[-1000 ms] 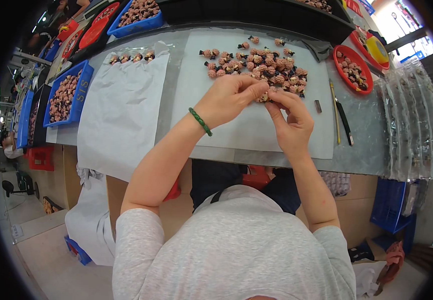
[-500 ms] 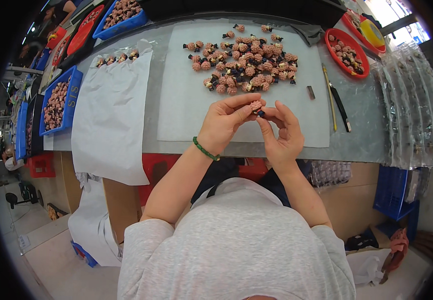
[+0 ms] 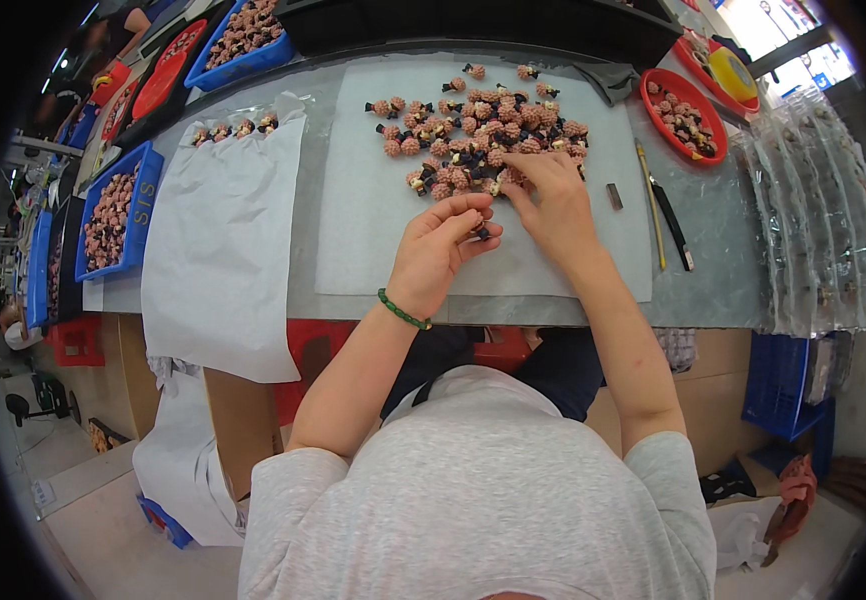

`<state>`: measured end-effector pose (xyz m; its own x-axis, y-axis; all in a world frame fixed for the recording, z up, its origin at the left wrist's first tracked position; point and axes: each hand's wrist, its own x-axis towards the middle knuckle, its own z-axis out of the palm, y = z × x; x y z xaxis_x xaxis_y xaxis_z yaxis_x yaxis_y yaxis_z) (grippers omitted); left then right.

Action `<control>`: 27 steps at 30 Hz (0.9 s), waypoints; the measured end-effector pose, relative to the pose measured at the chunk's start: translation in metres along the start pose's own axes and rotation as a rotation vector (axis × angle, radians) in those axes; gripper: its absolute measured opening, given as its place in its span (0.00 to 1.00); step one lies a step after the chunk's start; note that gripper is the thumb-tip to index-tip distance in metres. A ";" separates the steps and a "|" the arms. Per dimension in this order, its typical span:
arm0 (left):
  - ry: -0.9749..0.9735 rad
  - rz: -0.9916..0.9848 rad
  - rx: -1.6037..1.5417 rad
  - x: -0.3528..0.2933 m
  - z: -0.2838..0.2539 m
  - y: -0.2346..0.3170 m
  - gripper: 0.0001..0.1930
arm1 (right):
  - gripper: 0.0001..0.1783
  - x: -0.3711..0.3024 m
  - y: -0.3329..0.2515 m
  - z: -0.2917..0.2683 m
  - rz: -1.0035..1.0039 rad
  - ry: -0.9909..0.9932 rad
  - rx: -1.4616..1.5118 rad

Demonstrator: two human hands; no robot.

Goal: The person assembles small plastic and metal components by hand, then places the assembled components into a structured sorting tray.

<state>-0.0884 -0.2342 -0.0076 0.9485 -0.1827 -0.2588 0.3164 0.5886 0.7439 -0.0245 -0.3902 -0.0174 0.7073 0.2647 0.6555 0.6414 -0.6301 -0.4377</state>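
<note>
We held a small pink-and-dark figurine (image 3: 482,233), partly hidden; similar figurines (image 3: 493,127) lay heaped loosely at its twelve o'clock.

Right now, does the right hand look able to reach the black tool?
Probably yes: the black tool lies uncovered on the table, to the right of the right hand. Only the small bar and the yellow stick lie flat between them, and the hand could likely pass above.

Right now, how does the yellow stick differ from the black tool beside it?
The yellow stick is thinner and looks longer than the black tool. The black tool lies farther right and slants more than the yellow stick. Both are slim and lie on the table.
</note>
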 end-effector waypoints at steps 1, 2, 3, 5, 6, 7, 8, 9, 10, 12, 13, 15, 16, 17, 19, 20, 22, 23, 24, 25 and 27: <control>0.023 -0.013 -0.005 0.000 0.000 0.000 0.12 | 0.11 0.000 0.004 0.003 -0.007 -0.059 0.000; 0.047 -0.027 -0.011 0.001 -0.001 0.000 0.13 | 0.12 -0.001 0.007 0.004 -0.014 -0.119 0.001; 0.053 -0.020 -0.014 0.001 -0.005 -0.001 0.13 | 0.12 -0.001 0.004 0.002 -0.021 -0.122 0.005; 0.046 0.011 0.150 0.004 -0.013 -0.001 0.13 | 0.12 -0.006 -0.006 -0.007 0.317 -0.142 0.332; 0.052 0.011 0.148 0.004 -0.014 0.000 0.13 | 0.12 -0.009 -0.009 -0.012 0.318 -0.146 0.336; 0.034 0.016 0.183 0.006 -0.012 0.001 0.13 | 0.11 -0.014 -0.011 -0.017 0.485 -0.209 0.623; 0.016 0.022 0.218 0.007 -0.011 0.001 0.12 | 0.11 -0.018 -0.014 -0.020 0.652 -0.271 0.912; 0.017 0.018 0.219 0.008 -0.008 0.000 0.12 | 0.11 -0.022 -0.016 -0.020 0.656 -0.270 0.913; -0.032 0.003 0.250 0.009 -0.005 -0.002 0.13 | 0.11 -0.027 -0.018 -0.019 0.591 -0.236 0.944; -0.083 -0.015 0.281 0.009 -0.001 -0.004 0.13 | 0.10 -0.033 -0.023 -0.019 0.531 -0.200 0.972; -0.101 -0.004 0.325 0.009 0.001 -0.004 0.12 | 0.11 -0.034 -0.027 -0.020 0.628 -0.138 1.013; -0.119 0.004 0.370 0.009 0.001 -0.006 0.12 | 0.12 -0.038 -0.034 -0.019 0.726 -0.073 1.052; -0.087 0.022 0.344 0.010 0.000 -0.007 0.11 | 0.12 -0.041 -0.037 -0.018 0.738 -0.007 1.030; -0.055 0.040 0.319 0.010 0.000 -0.008 0.10 | 0.12 -0.044 -0.041 -0.016 0.749 0.058 1.008; -0.042 0.050 0.295 0.008 0.004 -0.008 0.09 | 0.12 -0.053 -0.046 -0.013 0.759 0.036 1.003; -0.026 0.063 0.271 0.008 0.006 -0.007 0.08 | 0.12 -0.056 -0.047 -0.012 0.767 0.009 1.000; -0.061 0.072 0.238 0.009 -0.002 -0.010 0.07 | 0.11 -0.057 -0.047 -0.011 0.657 0.031 0.893; -0.097 0.082 0.202 0.009 -0.005 -0.011 0.07 | 0.10 -0.058 -0.047 -0.011 0.546 0.050 0.784; -0.096 0.082 0.203 0.008 -0.006 -0.012 0.07 | 0.10 -0.059 -0.046 -0.011 0.546 0.049 0.785; -0.106 0.122 0.204 0.007 -0.007 -0.012 0.06 | 0.10 -0.060 -0.045 -0.010 0.437 0.047 0.695; -0.116 0.161 0.203 0.006 -0.007 -0.012 0.06 | 0.10 -0.064 -0.042 -0.008 0.329 0.043 0.603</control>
<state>-0.0868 -0.2371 -0.0226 0.9787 -0.1952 -0.0638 0.1471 0.4493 0.8812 -0.0992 -0.3864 -0.0354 0.8893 0.0917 0.4481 0.4573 -0.1529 -0.8761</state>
